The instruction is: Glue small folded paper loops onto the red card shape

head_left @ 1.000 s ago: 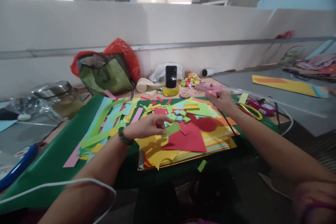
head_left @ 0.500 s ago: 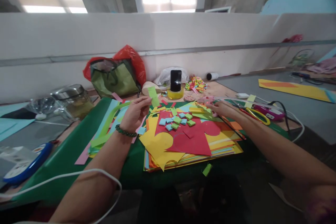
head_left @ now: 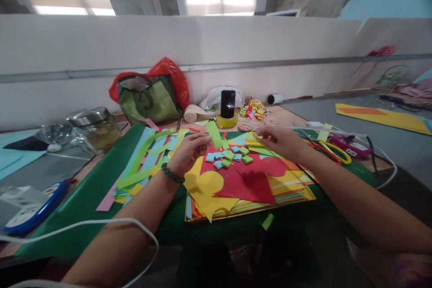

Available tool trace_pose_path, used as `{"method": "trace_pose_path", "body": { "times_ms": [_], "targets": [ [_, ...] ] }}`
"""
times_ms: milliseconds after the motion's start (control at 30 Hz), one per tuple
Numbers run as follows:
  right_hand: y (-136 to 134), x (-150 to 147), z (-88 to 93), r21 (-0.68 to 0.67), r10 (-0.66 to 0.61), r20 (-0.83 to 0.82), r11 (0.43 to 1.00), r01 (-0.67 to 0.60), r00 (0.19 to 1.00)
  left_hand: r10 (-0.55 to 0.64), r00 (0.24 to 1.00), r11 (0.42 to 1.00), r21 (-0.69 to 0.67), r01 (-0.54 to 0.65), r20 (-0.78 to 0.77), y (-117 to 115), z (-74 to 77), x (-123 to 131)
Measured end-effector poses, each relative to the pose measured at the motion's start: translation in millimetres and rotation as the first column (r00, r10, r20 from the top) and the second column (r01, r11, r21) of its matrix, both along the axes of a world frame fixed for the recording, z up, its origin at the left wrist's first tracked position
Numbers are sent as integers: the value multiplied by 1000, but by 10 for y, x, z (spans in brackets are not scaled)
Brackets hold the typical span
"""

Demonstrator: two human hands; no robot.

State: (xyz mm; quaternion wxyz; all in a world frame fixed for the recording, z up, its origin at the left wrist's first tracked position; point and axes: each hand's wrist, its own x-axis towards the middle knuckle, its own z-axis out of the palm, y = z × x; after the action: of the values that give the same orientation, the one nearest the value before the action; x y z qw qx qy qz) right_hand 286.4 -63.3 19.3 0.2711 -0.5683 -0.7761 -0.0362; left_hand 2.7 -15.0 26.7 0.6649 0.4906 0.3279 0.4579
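Note:
My left hand [head_left: 193, 146], wearing a dark green bead bracelet, pinches a light green paper strip [head_left: 213, 135] that stands up above the pile. My right hand [head_left: 275, 138] is closed, its fingertips just above the yellow strips [head_left: 254, 141]; what it holds is hidden by the hand. Between my hands, small folded green and blue paper pieces [head_left: 228, 155] lie on a red paper sheet [head_left: 248, 186]. Beneath it is a stack of coloured paper [head_left: 283, 200], with a yellow cut sheet [head_left: 203, 184] on the left side.
Paper strips [head_left: 143, 162] lie left on the green mat [head_left: 76, 202]. A glass jar [head_left: 96, 132], green bag [head_left: 148, 101] and phone [head_left: 227, 103] stand behind. Scissors with yellow and red handles [head_left: 335, 153] and a purple device [head_left: 353, 146] lie right. A white cable [head_left: 111, 220] crosses my left forearm.
My left hand has moved right with the green strip, closer to my right hand. The pink object seen at my right hand's fingers earlier no longer shows.

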Motion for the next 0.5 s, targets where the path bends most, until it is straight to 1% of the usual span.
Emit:
{"method": "trace_pose_path", "body": {
  "times_ms": [33, 67, 133, 167, 233, 267, 300, 367, 500],
  "targets": [
    [-12, -156, 3, 82, 115, 4, 990, -115, 993, -26, 1000, 1000, -4, 26, -18, -18, -12, 17],
    [-12, -304, 0, 153, 214, 26, 964, -216, 976, -51, 998, 999, -5, 51, -36, -34, -25, 31],
    [21, -552, -13, 254, 377, 90, 886, -388, 922, -100, 993, 995, 3, 100, -66, -58, -49, 51],
    [50, -643, -22, 291, 441, 116, 842, -455, 890, -122, 989, 992, 8, 123, -78, -64, -61, 56],
    [119, -758, -42, 353, 542, 124, 759, -547, 831, -157, 982, 987, 13, 159, -102, -64, -85, 58],
    [152, -788, -54, 380, 580, 103, 728, -570, 808, -166, 980, 986, 15, 169, -112, -59, -96, 57],
    [181, -804, -68, 402, 606, 67, 710, -577, 792, -167, 978, 985, 20, 171, -122, -52, -107, 55],
    [225, -811, -102, 421, 630, -21, 710, -565, 777, -148, 979, 987, 47, 156, -138, -36, -127, 54],
    [270, -787, -177, 389, 622, -137, 749, -536, 771, -68, 987, 991, 100, 83, -145, -8, -166, 76]
  ]
}}
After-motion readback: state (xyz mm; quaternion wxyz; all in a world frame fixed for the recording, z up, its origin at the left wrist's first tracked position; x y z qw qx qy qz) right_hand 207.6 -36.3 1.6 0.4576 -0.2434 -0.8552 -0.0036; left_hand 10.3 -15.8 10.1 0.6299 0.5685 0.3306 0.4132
